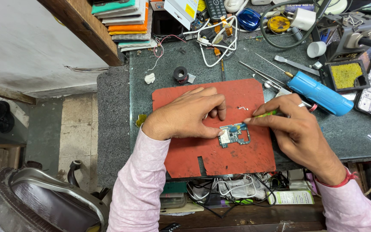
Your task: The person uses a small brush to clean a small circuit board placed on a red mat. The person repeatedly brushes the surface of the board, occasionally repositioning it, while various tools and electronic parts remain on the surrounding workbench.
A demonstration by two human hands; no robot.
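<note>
Left hand (187,114) presses circuit board (234,135) flat on red mat (220,159); right hand (295,129) pinches small brush (254,119) onto it. A slip could scrape tiny parts

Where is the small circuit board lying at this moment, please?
In the head view, the circuit board lies on the red mat, right of centre, between the left hand and right hand.

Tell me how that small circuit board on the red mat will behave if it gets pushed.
The circuit board looks thin and flat, so probably stiff, light and apt to slide on the red mat; the left hand pins its edge. Its exposed parts look fragile under the tool tip held by the right hand.
</note>
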